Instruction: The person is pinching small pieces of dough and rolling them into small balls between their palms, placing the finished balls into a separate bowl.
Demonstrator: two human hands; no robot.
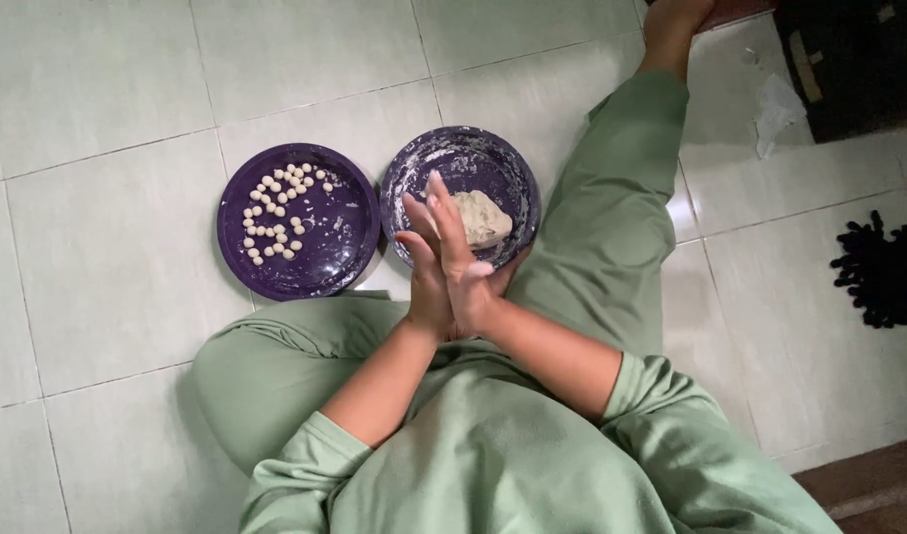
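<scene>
A: Nearest to us, our left hand and right hand are pressed palm to palm, fingers straight, close together and pointing away from us. Are we holding anything?

B: We cannot tell; if a bit of dough sits between the palms, it is hidden. The hands hang just above the near rim of the right plate.

A: And the dough lump?

B: It lies in that plate, just beyond our fingertips and a little to the right, apart from them. It looks soft and light, probably a bit sticky, so we judge it would dent under any squeeze. Better to pinch a small piece off its edge than to grip the whole lump.

A: Which way does it lie?

B: It is a blunt, uneven lump. Its longer side seems to run from near left to far right, though the shape is too irregular to be sure.

A: Further left?

B: The left plate, touching or nearly touching the right one, holds the small dough balls, spread loosely over its left half. They look fragile enough to flatten if pressed.
</scene>
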